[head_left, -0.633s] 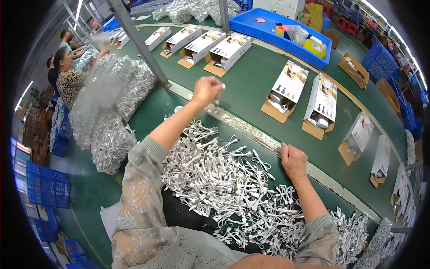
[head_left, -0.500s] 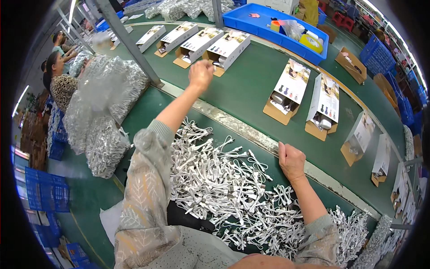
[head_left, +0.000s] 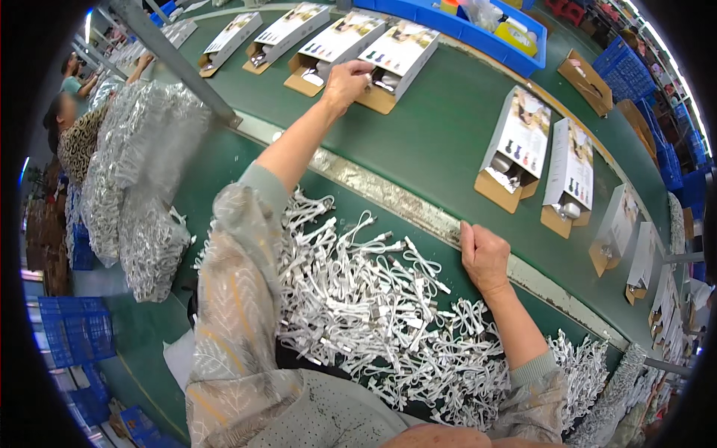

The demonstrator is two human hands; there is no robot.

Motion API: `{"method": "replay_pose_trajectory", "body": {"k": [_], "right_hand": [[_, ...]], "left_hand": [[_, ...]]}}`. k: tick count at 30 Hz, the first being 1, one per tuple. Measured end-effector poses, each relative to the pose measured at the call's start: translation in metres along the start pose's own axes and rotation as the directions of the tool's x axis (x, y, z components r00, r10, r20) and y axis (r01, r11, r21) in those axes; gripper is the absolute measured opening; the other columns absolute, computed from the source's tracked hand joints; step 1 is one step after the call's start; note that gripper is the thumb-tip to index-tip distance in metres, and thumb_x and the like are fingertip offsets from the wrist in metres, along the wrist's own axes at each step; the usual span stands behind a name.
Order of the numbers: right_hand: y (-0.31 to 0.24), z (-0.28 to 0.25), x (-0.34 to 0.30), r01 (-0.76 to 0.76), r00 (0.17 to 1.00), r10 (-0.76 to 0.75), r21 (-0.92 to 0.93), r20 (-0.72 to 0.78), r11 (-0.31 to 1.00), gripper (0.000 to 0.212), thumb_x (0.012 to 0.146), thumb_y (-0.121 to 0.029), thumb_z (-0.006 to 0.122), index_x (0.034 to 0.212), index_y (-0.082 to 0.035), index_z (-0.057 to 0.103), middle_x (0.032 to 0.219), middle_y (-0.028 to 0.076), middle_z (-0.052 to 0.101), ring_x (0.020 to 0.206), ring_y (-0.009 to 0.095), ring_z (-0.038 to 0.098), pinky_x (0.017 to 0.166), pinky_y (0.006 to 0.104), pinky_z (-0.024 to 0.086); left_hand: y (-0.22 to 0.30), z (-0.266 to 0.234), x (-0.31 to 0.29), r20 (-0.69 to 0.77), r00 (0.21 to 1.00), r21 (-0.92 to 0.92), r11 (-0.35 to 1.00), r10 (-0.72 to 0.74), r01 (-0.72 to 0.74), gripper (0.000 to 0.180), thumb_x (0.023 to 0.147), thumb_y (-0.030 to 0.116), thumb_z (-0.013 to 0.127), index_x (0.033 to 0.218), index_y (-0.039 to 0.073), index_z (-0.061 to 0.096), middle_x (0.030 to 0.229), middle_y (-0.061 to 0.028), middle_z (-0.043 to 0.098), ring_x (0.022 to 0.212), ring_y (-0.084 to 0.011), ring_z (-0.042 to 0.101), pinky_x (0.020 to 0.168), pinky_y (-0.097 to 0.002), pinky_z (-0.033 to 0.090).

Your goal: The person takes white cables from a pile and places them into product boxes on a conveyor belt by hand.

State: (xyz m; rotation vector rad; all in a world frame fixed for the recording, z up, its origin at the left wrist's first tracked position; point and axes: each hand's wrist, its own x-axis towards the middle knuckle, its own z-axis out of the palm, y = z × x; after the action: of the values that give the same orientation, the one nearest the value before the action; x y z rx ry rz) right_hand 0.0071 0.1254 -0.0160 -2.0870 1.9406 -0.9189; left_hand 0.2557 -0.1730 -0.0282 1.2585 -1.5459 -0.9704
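Note:
My left hand (head_left: 346, 85) reaches across the rail to the open end of a white printed carton (head_left: 401, 51) on the green belt. Its fingers are bent together at the carton's mouth; whatever they may hold is hidden. Inside that carton, a dark and silvery item partly shows. My right hand (head_left: 485, 257) is closed in a fist beside the metal rail (head_left: 388, 196), thumb upward, and I cannot see inside it. Below both hands lies a big heap of short white charging cables (head_left: 358, 291), each folded into a bundle.
More open cartons stand along the belt, including a carton (head_left: 514, 142) to the right. Bagged cables (head_left: 142, 172) are piled at the left beside a metal post (head_left: 175, 60). A blue tray (head_left: 418, 21) sits beyond the belt. Co-workers sit at the far left.
My left hand has come up against the nearest carton's open end, its fingers now at the mouth. My right hand stays closed by the rail. The view has shifted a little.

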Motion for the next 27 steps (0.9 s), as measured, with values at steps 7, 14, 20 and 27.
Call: {"method": "replay_pose_trajectory", "body": {"k": [7,14,20,27], "right_hand": [[0.003,-0.002,0.0,-0.012,1.0,0.012,0.01,-0.007,1.0,0.036,0.086,-0.021,0.058,0.055,-0.005,0.05,0.055,0.015,0.052,0.049,0.034,0.053,0.047,0.0407,0.041],[0.004,0.003,-0.003,0.003,1.0,-0.003,-0.007,-0.018,1.0,0.036,0.087,-0.022,0.057,0.056,-0.005,0.05,0.055,0.015,0.052,0.05,0.033,0.053,0.047,0.0402,0.042],[0.004,0.002,-0.003,-0.003,1.0,0.003,-0.013,-0.002,1.0,0.035,0.086,-0.022,0.057,0.056,-0.005,0.05,0.055,0.014,0.053,0.049,0.032,0.054,0.047,0.0399,0.043],[0.004,0.003,0.0,-0.016,1.0,0.016,0.041,-0.014,0.999,0.036,0.087,-0.02,0.057,0.057,-0.003,0.049,0.056,0.016,0.05,0.049,0.035,0.051,0.046,0.0404,0.04]], "left_hand": [[0.103,-0.035,-0.137,0.669,0.71,0.557,0.781,-0.22,-0.283,0.017,0.074,0.021,0.064,0.081,0.007,0.068,0.08,-0.0131,0.067,0.074,-0.0268,0.064,0.071,-0.036,0.05],[0.095,-0.041,-0.197,0.637,0.721,0.66,0.677,-0.273,-0.326,0.014,0.07,0.017,0.063,0.068,0.003,0.061,0.071,-0.012,0.063,0.07,-0.029,0.062,0.067,-0.0385,0.049],[0.106,-0.039,-0.185,0.555,0.741,0.743,0.626,-0.378,-0.237,0.022,0.072,0.026,0.065,0.072,0.005,0.063,0.072,-0.0124,0.064,0.073,-0.0291,0.063,0.068,-0.0386,0.049],[0.094,-0.013,-0.183,0.519,0.772,0.741,0.643,-0.366,-0.193,0.015,0.07,0.021,0.061,0.07,0.006,0.065,0.072,-0.0154,0.064,0.071,-0.0319,0.063,0.069,-0.0397,0.05]]}}
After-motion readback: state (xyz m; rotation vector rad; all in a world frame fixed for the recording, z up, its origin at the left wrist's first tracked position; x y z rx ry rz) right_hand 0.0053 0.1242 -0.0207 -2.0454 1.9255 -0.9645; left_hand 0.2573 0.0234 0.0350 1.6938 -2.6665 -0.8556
